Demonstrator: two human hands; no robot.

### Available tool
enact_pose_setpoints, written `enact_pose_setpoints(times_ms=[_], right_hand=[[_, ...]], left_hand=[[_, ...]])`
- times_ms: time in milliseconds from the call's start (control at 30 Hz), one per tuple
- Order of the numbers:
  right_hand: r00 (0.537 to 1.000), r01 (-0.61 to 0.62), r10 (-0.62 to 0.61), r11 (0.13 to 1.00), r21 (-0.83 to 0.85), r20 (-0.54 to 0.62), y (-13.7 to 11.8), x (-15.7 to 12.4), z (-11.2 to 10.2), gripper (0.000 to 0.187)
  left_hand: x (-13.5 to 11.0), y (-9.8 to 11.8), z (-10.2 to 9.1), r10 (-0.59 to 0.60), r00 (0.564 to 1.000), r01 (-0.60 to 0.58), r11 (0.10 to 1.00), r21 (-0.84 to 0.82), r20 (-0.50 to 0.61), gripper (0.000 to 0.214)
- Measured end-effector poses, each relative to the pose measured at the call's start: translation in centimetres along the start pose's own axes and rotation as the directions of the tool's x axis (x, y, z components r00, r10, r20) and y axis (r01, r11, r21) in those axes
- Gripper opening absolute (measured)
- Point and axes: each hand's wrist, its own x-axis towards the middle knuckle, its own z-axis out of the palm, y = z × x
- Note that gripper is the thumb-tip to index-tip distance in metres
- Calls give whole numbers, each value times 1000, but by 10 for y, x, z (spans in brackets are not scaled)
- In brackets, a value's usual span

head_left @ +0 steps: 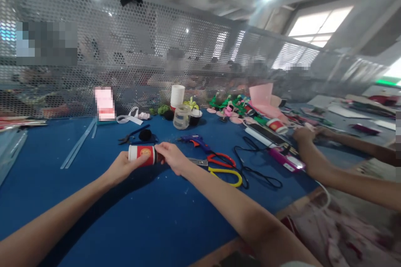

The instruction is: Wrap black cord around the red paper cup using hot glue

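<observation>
My left hand (121, 167) is wrapped round a red and white paper cup (142, 155) with a gold emblem, held sideways above the blue table. At the cup's right end, my right hand (171, 156) pinches with fingers closed; a small dark thing shows there, too hidden to name. Just beyond the hands lie pliers (133, 134) and a black fuzzy ball (145, 135). A blue glue gun (196, 141) rests past my right hand. Scissors (219, 167) with red and yellow handles lie beside my right forearm.
A clear jar (181, 117) and stacked white cups (177, 95) stand at the back by a perforated metal screen (131, 50). A purple-ended power strip (286, 159) and black cord (257, 177) lie right. A co-worker's hands (305, 132) work beyond. Clear strips (78, 144) lie left.
</observation>
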Motion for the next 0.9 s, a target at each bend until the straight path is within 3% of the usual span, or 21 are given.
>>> enact_pose_setpoints(times_ms=[167, 300, 400, 533, 733, 900], right_hand=[[993, 121, -122, 990, -66, 0, -5, -6, 2, 17], [971, 240, -238, 962, -132, 34, -6, -9, 2, 18], [967, 248, -253, 958, -146, -16, -4, -5, -3, 25], [966, 236, -250, 954, -183, -61, -3, -1, -9, 33], [951, 308, -289, 893, -328, 108, -12, -13, -2, 39], [944, 317, -270, 898, -306, 187, -17, -15, -1, 45]], left_hand=[[6, 7, -4, -232, 969, 246, 912, -328, 83, 31], [5, 8, -5, -277, 959, 279, 879, -387, 61, 26], [3, 6, -5, -178, 984, 179, 937, -300, 33, 19], [0, 3, -5, -73, 992, 86, 988, -126, 101, 22], [0, 0, -7, -69, 979, 49, 993, 107, 190, 22], [-1, -3, -4, -75, 967, 43, 990, 136, 244, 26]])
